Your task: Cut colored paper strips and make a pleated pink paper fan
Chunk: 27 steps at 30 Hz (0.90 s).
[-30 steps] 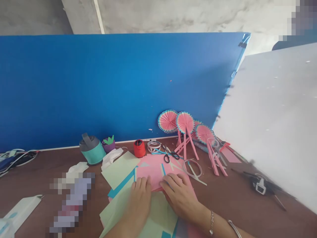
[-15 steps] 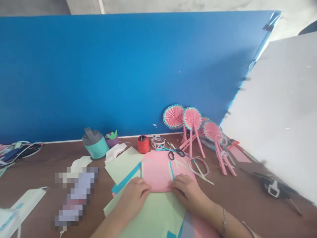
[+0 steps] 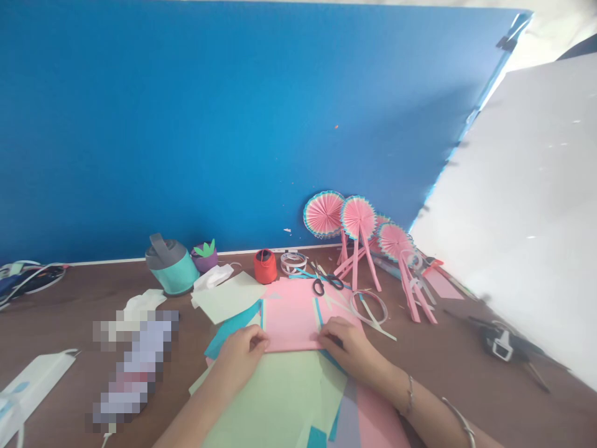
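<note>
A sheet of pink paper [image 3: 291, 320] with pale and blue strips along its left and right sides lies in front of me. Its near edge looks folded into a narrow band. My left hand [image 3: 242, 351] pinches the left end of that edge, and my right hand [image 3: 345, 342] pinches the right end. Under the sheet and my wrists spread light green papers [image 3: 275, 398], with blue paper [image 3: 233, 333] showing at the left. Black-handled scissors [image 3: 328, 282] rest just beyond the pink sheet.
Pink pleated paper fans [image 3: 358, 218] lean near the blue panel [image 3: 186, 124]. A red container [image 3: 265, 267], a teal pot [image 3: 175, 274] and tape rolls [image 3: 368, 308] stand around the papers. A glue gun [image 3: 501, 342] lies at right, a power strip [image 3: 37, 389] at left.
The view has tilted down slightly and shifted, so things appear higher and further left. Both hands keep their pinch on the pink paper's near edge, which looks straighter now.
</note>
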{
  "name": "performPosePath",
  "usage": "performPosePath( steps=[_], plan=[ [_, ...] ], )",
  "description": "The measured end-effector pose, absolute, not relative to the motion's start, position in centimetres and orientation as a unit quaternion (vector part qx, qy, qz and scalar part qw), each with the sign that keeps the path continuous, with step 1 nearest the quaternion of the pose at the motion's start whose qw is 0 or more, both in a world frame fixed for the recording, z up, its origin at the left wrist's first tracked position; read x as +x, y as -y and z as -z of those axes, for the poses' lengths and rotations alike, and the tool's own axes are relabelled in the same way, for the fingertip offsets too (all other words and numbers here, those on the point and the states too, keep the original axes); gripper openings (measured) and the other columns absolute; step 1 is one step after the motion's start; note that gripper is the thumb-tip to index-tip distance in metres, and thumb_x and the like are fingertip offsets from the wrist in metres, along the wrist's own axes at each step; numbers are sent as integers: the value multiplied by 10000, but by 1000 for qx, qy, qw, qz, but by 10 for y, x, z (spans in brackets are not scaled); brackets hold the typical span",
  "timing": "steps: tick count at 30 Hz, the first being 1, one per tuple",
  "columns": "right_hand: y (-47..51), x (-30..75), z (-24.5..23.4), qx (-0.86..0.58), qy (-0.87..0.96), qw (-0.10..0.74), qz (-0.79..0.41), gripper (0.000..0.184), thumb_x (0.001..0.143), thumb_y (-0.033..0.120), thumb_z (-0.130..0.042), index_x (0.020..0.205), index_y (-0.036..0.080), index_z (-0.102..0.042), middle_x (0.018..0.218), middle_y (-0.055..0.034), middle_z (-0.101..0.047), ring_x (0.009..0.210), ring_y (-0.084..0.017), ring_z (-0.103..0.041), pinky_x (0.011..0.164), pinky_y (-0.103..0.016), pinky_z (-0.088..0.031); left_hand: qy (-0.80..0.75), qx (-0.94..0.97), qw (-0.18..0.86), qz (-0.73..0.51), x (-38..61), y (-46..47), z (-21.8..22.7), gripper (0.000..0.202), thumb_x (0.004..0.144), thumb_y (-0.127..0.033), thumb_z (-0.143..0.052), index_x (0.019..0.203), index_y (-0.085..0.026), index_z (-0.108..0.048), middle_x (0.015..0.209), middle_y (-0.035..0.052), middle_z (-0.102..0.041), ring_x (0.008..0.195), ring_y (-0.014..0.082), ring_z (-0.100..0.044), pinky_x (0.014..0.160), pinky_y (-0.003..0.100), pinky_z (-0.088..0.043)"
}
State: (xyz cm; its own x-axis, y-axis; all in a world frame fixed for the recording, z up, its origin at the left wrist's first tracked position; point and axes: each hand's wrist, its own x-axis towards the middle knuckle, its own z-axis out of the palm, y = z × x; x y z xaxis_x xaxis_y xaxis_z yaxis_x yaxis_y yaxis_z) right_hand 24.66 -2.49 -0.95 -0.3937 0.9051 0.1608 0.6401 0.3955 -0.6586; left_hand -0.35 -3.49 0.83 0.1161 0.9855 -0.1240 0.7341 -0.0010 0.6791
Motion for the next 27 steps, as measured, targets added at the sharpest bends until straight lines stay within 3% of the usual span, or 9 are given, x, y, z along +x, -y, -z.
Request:
performPosePath(
  steps=[20, 27],
  plan=[
    [23, 245, 12, -507, 785, 239, -265, 123, 793, 147, -517, 703, 178, -594, 712, -32, -592, 739, -167, -527, 656, -269, -403, -651, 695, 262, -159, -5, 29, 5, 126, 767, -229, -503, 685, -200, -594, 789, 16, -665, 792, 162, -585, 698, 254, -370],
    [23, 245, 9, -511, 789, 223, -257, 116, 775, 110, -505, 744, 186, -589, 713, -21, -592, 734, -168, -528, 640, -266, -396, -638, 733, 209, -107, -2, 35, -12, 166, 804, -237, -466, 737, -214, -616, 835, 20, -659, 898, 214, -558, 788, 331, -355]
  ],
)
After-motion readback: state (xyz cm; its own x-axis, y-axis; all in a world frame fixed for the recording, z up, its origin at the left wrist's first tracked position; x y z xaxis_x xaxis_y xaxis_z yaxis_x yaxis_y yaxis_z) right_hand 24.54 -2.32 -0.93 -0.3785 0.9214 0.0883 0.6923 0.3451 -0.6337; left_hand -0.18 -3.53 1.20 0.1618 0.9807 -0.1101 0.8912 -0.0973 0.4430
